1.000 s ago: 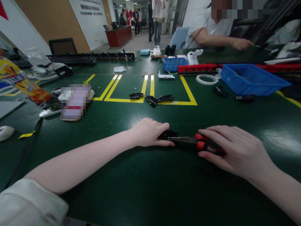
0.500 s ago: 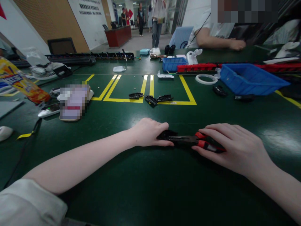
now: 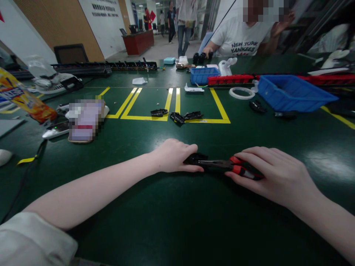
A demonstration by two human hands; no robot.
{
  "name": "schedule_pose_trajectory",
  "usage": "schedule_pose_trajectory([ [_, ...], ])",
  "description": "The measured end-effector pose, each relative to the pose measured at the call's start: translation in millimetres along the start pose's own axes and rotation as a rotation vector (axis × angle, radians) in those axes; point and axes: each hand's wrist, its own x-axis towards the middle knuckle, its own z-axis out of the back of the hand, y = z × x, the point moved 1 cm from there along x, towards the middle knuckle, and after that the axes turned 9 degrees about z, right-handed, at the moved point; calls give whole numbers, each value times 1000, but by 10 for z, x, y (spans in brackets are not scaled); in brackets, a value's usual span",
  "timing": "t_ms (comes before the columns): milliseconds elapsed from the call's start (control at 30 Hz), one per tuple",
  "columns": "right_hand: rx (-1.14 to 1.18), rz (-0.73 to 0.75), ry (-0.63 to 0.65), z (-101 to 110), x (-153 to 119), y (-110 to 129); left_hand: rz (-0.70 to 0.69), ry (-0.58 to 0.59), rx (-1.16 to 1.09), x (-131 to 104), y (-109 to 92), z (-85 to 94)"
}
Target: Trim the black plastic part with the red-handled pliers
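Note:
Low over the dark green table (image 3: 155, 207), my left hand (image 3: 173, 157) is closed on a small black part (image 3: 192, 159), its far end partly hidden by my thumb and fingers. My right hand (image 3: 277, 171) grips pliers (image 3: 234, 166) with red and black handles. The long jaws of the pliers point left and meet the black part at my left fingertips; whether they clamp it I cannot tell. Beyond my hands lie several similar black parts (image 3: 176, 118) at the yellow tape lines.
A blue bin (image 3: 294, 92) stands right, with a white tape roll (image 3: 242, 93) and black pieces (image 3: 257, 106) beside it. A phone (image 3: 83, 122), a snack bag (image 3: 26, 96) and a cable (image 3: 24, 177) are left. A co-worker (image 3: 244, 37) sits across the table.
My hands, the black part and the pliers keep nearly the same pose. Across the table, the co-worker has shifted, with one hand now raised. The view has moved slightly.

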Motion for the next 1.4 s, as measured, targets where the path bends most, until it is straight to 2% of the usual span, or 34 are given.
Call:
schedule_pose_trajectory([
  [833, -23, 19, -13, 12, 4, 20, -6, 12, -10, 1, -4, -2],
  [1400, 20, -41, -63, 95, 36, 74, 33, 12, -7, 18, -70, -7],
])
